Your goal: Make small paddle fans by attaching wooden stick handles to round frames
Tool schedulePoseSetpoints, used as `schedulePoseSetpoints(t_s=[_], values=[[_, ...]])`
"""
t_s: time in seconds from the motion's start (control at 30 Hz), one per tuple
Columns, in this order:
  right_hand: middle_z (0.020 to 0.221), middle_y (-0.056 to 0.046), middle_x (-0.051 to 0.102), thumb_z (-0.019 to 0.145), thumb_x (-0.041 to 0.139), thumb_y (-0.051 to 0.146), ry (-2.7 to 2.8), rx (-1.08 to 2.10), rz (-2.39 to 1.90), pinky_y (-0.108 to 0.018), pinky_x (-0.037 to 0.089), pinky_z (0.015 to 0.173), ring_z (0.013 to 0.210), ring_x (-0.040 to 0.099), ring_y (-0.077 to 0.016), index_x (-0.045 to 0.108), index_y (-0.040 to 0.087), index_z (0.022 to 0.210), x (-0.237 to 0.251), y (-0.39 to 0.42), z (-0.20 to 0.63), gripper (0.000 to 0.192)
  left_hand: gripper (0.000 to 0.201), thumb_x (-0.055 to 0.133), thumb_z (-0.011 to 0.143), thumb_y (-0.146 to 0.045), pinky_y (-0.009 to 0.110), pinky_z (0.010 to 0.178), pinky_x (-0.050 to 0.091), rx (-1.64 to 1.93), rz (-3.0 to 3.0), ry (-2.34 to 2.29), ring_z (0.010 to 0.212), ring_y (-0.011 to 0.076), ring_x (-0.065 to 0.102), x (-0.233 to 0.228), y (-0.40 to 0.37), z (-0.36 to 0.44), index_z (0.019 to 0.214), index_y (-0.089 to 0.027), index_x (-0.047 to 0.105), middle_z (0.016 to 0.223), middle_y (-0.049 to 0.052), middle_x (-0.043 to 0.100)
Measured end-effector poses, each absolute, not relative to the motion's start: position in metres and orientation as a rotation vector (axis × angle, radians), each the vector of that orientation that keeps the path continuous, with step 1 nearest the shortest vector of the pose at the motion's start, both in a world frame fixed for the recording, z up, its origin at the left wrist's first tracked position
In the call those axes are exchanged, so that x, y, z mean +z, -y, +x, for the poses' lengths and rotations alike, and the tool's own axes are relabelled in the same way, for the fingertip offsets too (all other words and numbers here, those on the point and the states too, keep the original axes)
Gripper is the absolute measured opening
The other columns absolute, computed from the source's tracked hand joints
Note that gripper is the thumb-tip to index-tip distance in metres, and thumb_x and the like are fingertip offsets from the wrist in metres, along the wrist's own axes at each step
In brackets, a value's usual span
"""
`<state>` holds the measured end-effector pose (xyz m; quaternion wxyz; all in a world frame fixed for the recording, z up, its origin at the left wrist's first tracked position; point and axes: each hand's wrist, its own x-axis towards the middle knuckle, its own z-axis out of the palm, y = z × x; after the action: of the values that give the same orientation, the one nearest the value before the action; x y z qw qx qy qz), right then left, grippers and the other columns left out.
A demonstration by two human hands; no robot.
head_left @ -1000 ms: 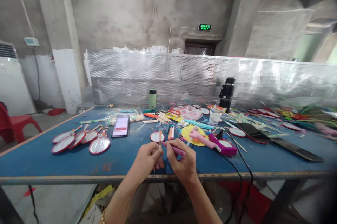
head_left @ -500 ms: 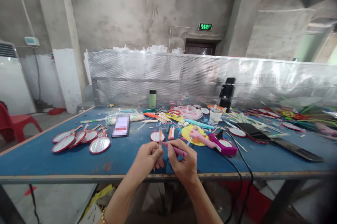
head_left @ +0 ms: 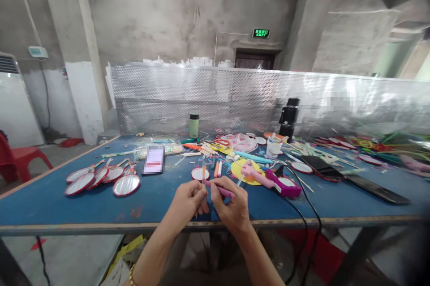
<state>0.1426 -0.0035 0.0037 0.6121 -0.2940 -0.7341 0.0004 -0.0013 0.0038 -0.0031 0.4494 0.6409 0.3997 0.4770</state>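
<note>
My left hand [head_left: 187,200] pinches a thin wooden stick [head_left: 203,170] upright, its upper part coloured orange. In my right hand [head_left: 234,203] is a pinkish-purple marker pen [head_left: 225,192], gripped like a pencil. The pen's tip points left at the stick, just above my left fingertips; whether they touch I cannot tell. Right behind the stick lies a small white disc with a red rim [head_left: 195,174]. Several markers [head_left: 219,169] lie beside that disc, orange and pink among them.
Red-rimmed discs with sticks [head_left: 126,185] overlap at the left, near a phone [head_left: 153,160]. A pink glue gun [head_left: 258,176] rests over a yellow disc, near a purple box [head_left: 285,185] with black cables. Behind stand a green bottle [head_left: 194,126], a white cup [head_left: 273,147] and a black flask [head_left: 289,118].
The view has shifted very slightly. My right hand and the marker have moved a touch to the left; both hands keep their grips.
</note>
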Motion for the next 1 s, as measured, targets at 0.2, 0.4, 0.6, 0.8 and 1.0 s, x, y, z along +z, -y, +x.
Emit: schedulePoseSetpoints(t_s=[0.2, 0.4, 0.6, 0.8, 1.0], values=[[0.071, -0.001, 0.068, 0.089, 0.054, 0.016, 1.670, -0.012, -0.672, -0.023, 0.049, 0.060, 0.061, 0.062, -0.0124, 0.068, 0.019, 0.085, 0.0043, 0.0037, 0.1425, 0.015, 0.031, 0.058, 0.081, -0.045, 0.020, 0.041, 0.037, 1.188, 1.574, -0.983, 0.039, 0.0102, 0.049, -0.0027, -0.0025, -0.0004, 0.065, -0.020, 0.052, 0.050, 0.000, 0.064], [0.070, -0.001, 0.067, 0.090, 0.055, 0.017, 1.674, -0.007, -0.679, -0.023, 0.047, 0.058, 0.059, 0.061, -0.0120, 0.068, 0.019, 0.083, 0.0051, 0.0034, 0.1425, 0.015, 0.032, 0.057, 0.082, -0.047, 0.021, 0.041, 0.037, 1.184, 1.574, -0.987, 0.040, 0.0105, 0.049, 0.0001, -0.0005, -0.0002, 0.066, -0.020, 0.052, 0.050, 0.000, 0.064], [0.071, -0.001, 0.068, 0.091, 0.054, 0.017, 1.662, 0.007, -0.692, -0.023, 0.048, 0.060, 0.061, 0.061, -0.0124, 0.068, 0.020, 0.084, 0.0049, 0.0033, 0.1417, 0.016, 0.028, 0.056, 0.082, -0.043, 0.020, 0.041, 0.037, 1.178, 1.577, -1.002, 0.040, 0.0109, 0.051, -0.0001, -0.0010, -0.0003, 0.066, -0.020, 0.052, 0.050, 0.001, 0.064], [0.073, -0.001, 0.068, 0.091, 0.054, 0.017, 1.639, 0.002, -0.705, -0.023, 0.047, 0.059, 0.062, 0.061, -0.0122, 0.068, 0.019, 0.084, 0.0042, 0.0046, 0.1433, 0.015, 0.026, 0.055, 0.082, -0.040, 0.020, 0.041, 0.038, 1.175, 1.583, -1.015, 0.039, 0.0107, 0.050, -0.0018, -0.0024, -0.0005, 0.067, -0.020, 0.053, 0.051, 0.001, 0.066], [0.069, 0.000, 0.065, 0.091, 0.056, 0.017, 1.649, 0.012, -0.698, -0.022, 0.044, 0.054, 0.055, 0.055, -0.0102, 0.068, 0.018, 0.084, 0.0025, 0.0042, 0.1426, 0.014, 0.029, 0.056, 0.084, -0.042, 0.020, 0.041, 0.038, 1.183, 1.600, -1.011, 0.041, 0.0107, 0.050, -0.0036, -0.0031, -0.0013, 0.066, -0.020, 0.051, 0.051, 0.000, 0.065]])
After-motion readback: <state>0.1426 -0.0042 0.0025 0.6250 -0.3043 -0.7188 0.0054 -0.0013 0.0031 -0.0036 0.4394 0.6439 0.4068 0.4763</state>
